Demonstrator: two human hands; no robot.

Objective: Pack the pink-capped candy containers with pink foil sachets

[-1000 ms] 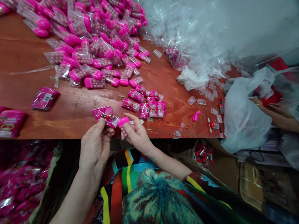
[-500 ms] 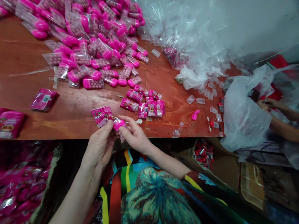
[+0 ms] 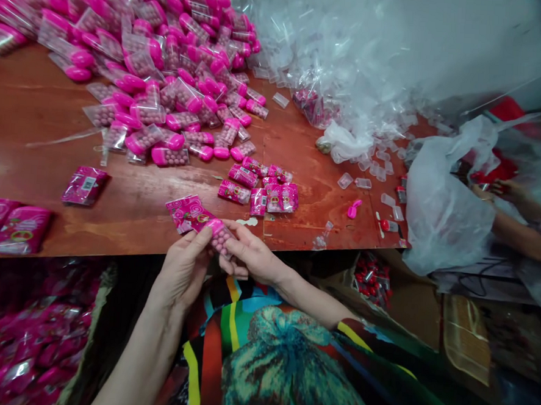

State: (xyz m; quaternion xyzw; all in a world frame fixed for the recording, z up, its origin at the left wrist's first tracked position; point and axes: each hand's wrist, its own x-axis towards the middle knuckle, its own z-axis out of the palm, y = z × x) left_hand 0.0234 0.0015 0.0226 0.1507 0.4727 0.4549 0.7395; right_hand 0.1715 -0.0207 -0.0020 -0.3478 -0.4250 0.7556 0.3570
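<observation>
The table (image 3: pixel 137 202) bore a heap of still-unwrapped bottles (image 3: pixel 141 110), wrapped packs (image 3: pixel 282 197) before it; the left hand (image 3: pixel 186 266) pinched a wrapper (image 3: pixel 185 214), the right hand (image 3: pixel 254 255) a pink-capped bottle (image 3: pixel 221 241).

1. Behind the counter (image 3: pixel 143 191) I see a plain wall (image 3: pixel 472 47), pale grey-white and dimming toward the right.
2. The counter itself is reddish-brown wood, streaked and worn, with a thin seam running across it and a straight front edge.
3. Light falls softly on it, leaving a whitish sheen on the boards.
4. Underneath, it's gloomy; a brown cardboard box (image 3: pixel 414 291) sits low on the right, the floor too dark to make out.
</observation>
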